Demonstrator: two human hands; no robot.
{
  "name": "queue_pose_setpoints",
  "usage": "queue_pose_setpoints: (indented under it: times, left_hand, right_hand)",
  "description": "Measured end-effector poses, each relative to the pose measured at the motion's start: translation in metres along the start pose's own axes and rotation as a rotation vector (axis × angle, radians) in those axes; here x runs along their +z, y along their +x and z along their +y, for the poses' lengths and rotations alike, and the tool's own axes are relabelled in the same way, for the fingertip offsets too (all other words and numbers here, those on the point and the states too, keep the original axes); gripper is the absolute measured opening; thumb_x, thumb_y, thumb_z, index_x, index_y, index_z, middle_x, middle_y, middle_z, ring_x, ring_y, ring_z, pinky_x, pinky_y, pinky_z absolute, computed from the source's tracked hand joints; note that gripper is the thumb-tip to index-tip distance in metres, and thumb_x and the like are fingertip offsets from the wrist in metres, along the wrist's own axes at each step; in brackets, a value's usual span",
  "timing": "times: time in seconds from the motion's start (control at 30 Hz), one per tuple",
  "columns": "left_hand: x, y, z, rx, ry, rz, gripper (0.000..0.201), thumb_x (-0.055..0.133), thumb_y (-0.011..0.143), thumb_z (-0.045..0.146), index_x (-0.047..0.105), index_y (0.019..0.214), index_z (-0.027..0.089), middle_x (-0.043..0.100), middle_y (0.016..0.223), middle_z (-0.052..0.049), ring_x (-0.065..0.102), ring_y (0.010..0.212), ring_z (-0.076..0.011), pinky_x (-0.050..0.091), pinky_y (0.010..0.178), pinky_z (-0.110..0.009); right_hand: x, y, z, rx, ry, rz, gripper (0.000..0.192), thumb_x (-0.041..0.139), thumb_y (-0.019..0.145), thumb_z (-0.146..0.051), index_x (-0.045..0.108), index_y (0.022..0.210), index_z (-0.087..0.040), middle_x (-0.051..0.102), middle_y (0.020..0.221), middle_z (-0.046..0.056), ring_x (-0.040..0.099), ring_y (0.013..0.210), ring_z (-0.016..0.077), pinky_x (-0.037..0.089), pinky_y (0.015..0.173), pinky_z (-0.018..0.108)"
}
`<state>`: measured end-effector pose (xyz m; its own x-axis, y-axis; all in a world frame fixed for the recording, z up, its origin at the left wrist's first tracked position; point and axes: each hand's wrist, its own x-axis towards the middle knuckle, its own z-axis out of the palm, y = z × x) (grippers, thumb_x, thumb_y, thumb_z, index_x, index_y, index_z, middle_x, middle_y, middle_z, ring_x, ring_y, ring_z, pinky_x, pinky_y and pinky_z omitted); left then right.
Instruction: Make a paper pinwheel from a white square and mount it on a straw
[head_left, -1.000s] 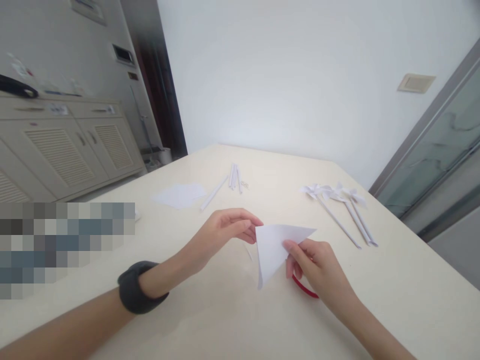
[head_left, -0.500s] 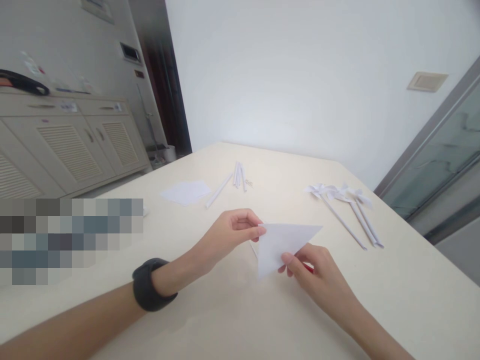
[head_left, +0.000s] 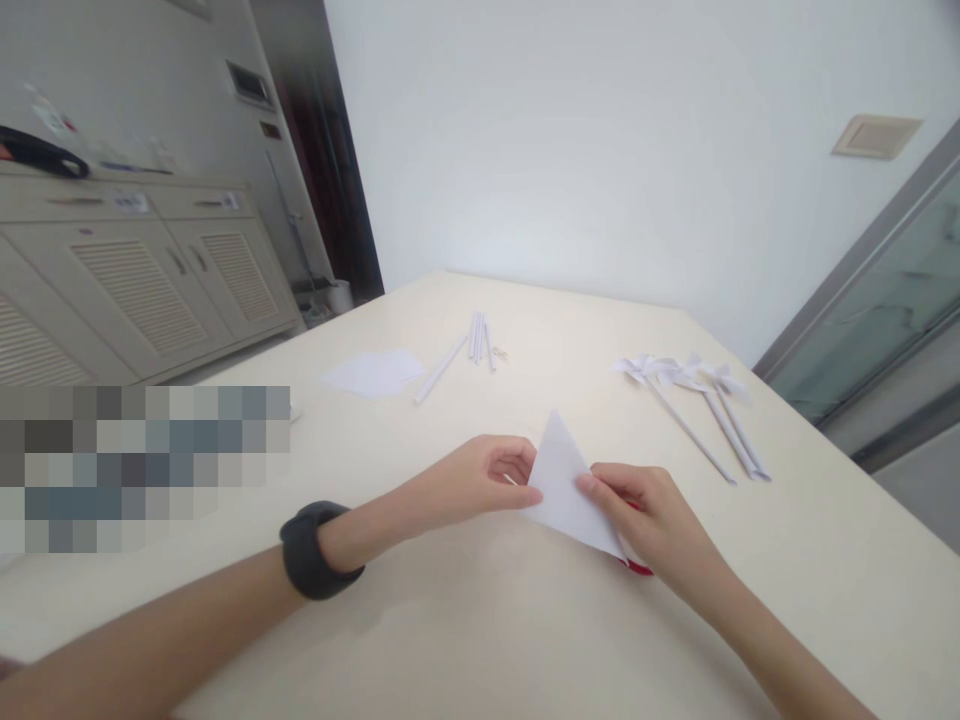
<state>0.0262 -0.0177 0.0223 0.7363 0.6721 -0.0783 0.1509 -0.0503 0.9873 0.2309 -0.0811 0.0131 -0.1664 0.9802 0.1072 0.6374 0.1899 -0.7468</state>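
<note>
A white sheet of paper folded into a triangle (head_left: 564,492) is held just above the table, one corner pointing away from me. My left hand (head_left: 504,472), with a dark band on its wrist, pinches the paper's left side between thumb and fingers. On the other side, my right hand (head_left: 637,505) grips the right edge with its thumb on top. A red-handled thing (head_left: 637,568) shows partly beneath my right hand and the paper; most of it is hidden.
White paper sheets (head_left: 375,372) lie at the back left of the table (head_left: 465,630). Several rolled paper sticks (head_left: 478,338) and small loose bits (head_left: 501,354) are beside them. Paper pinwheels (head_left: 679,372) on sticks rest at the right. A cabinet (head_left: 142,270) stands beyond the table's left edge.
The paper triangle has been turned, so a corner that pointed right now points away from me. Both hands have shifted slightly right with it, and more of the red-handled thing shows.
</note>
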Motion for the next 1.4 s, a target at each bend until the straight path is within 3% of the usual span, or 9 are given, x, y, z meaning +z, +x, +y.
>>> queue_pose_setpoints:
  times: [0.1,0.4,0.6,0.83,1.2,1.4]
  left_hand:
    - [0.004,-0.001,0.003,0.023,-0.031,-0.015,0.013,0.064,0.077,0.022,0.062,0.089,0.017,0.065,0.091,-0.003,0.061,0.087,-0.0163,0.046,0.08,-0.029]
    - [0.017,-0.004,-0.002,-0.054,-0.074,0.023,0.016,0.07,0.072,0.029,0.061,0.073,0.016,0.063,0.072,-0.001,0.056,0.068,-0.0145,0.041,0.06,-0.025]
    - [0.014,-0.003,-0.003,-0.072,-0.141,0.034,0.016,0.073,0.067,0.025,0.06,0.064,0.016,0.061,0.065,0.002,0.053,0.063,-0.0122,0.039,0.057,-0.023]
    - [0.008,-0.003,-0.001,-0.045,-0.165,-0.004,0.009,0.07,0.071,0.023,0.068,0.067,0.015,0.066,0.068,-0.001,0.058,0.068,-0.014,0.043,0.064,-0.025]
    - [-0.005,0.004,-0.004,-0.081,-0.143,-0.062,0.021,0.065,0.077,0.031,0.074,0.085,0.015,0.073,0.084,-0.008,0.067,0.083,-0.0238,0.05,0.077,-0.034]
    - [-0.009,0.003,0.005,-0.07,-0.131,-0.112,0.02,0.059,0.083,0.027,0.072,0.083,0.012,0.072,0.087,-0.009,0.065,0.083,-0.0196,0.047,0.08,-0.03]
  right_hand:
    - [0.005,-0.003,-0.002,-0.039,-0.059,-0.051,0.042,0.042,0.091,-0.037,0.028,0.056,-0.019,0.029,0.052,-0.004,0.029,0.05,0.0102,0.02,0.049,0.026]
    - [0.014,-0.011,-0.006,-0.102,-0.155,-0.184,0.037,0.039,0.092,-0.032,0.03,0.059,-0.019,0.033,0.055,-0.003,0.031,0.053,0.0122,0.021,0.051,0.027]
    - [0.013,-0.011,-0.009,-0.098,-0.16,-0.222,0.035,0.04,0.092,-0.031,0.03,0.06,-0.02,0.034,0.057,-0.003,0.034,0.056,0.0126,0.024,0.051,0.027]
    - [0.01,-0.011,-0.006,-0.076,-0.15,-0.25,0.038,0.041,0.091,-0.034,0.026,0.059,-0.019,0.031,0.057,-0.004,0.033,0.055,0.0119,0.025,0.052,0.027]
    - [0.003,-0.008,-0.007,-0.118,-0.14,-0.195,0.04,0.042,0.091,-0.034,0.025,0.058,-0.019,0.027,0.055,-0.004,0.03,0.054,0.0112,0.023,0.05,0.025]
    - [0.0,-0.007,-0.006,-0.122,-0.145,-0.189,0.039,0.042,0.091,-0.034,0.026,0.058,-0.019,0.028,0.055,-0.004,0.031,0.052,0.0105,0.023,0.048,0.025]
